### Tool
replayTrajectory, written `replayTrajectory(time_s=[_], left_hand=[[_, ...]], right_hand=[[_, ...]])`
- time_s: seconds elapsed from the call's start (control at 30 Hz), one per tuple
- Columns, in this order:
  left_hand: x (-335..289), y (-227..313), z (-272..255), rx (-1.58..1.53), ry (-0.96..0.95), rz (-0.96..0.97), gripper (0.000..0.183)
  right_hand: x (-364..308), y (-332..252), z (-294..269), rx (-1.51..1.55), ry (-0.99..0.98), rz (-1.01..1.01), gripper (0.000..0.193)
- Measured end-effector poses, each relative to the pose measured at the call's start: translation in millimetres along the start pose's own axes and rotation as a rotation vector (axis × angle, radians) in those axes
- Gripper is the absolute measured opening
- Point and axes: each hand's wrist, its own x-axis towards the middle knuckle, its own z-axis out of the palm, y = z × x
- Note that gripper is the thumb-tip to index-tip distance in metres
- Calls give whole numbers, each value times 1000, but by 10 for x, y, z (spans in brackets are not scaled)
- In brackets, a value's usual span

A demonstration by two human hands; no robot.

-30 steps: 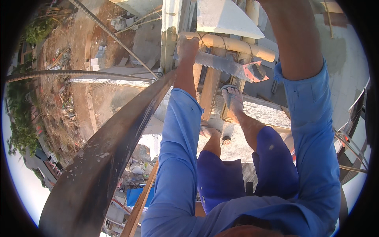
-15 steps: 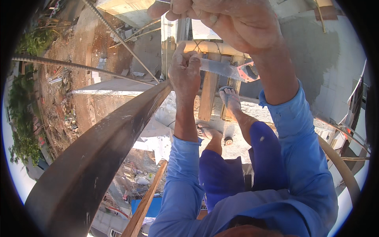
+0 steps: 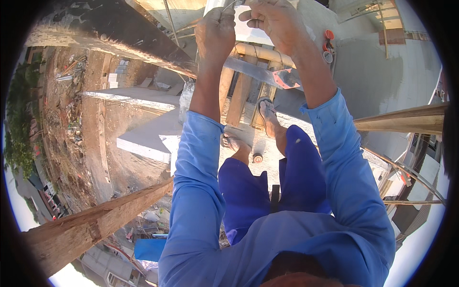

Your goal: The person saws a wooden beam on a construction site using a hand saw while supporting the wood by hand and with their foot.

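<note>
My left hand (image 3: 216, 36) is raised near the top of the view, closed with its fingers round a thin wire (image 3: 230, 5) that runs up out of the picture. My right hand (image 3: 276, 26) is just to its right, fingers loosely curled and apart, with nothing visible in them. Below both hands a handsaw (image 3: 253, 71) with a toothed grey blade and a red and white handle end lies across wooden boards (image 3: 240, 98). Part of its handle is hidden behind my right forearm. A bamboo pole (image 3: 262, 51), tied with dark wire, crosses the boards behind the saw.
A dark-stained timber (image 3: 119, 36) slants in from the upper left. Wooden poles stand at lower left (image 3: 100, 222) and right (image 3: 406, 119). My sandalled feet stand on a pale ledge (image 3: 244, 138); rubble-strewn ground (image 3: 126, 162) lies far below on the left. Red-handled tools (image 3: 328, 45) rest at upper right.
The view has shifted, so the dark timber now shows at the upper left. My left hand has risen in the picture. My right hand has drawn back and is wholly in view.
</note>
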Motion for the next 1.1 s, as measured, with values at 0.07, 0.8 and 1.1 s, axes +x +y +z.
replayTrajectory(time_s=[0.07,0.8,1.1], left_hand=[[-28,275,-106,51,45,-101,24],[-65,2165,-484,139,364,-228,26],[-284,2624,-390,28,372,-336,24]], right_hand=[[-344,-72,-42,-166,20,138,47],[-4912,-929,-2436,-757,-274,533,23],[-4958,-1224,-2840,-639,-154,450,19]])
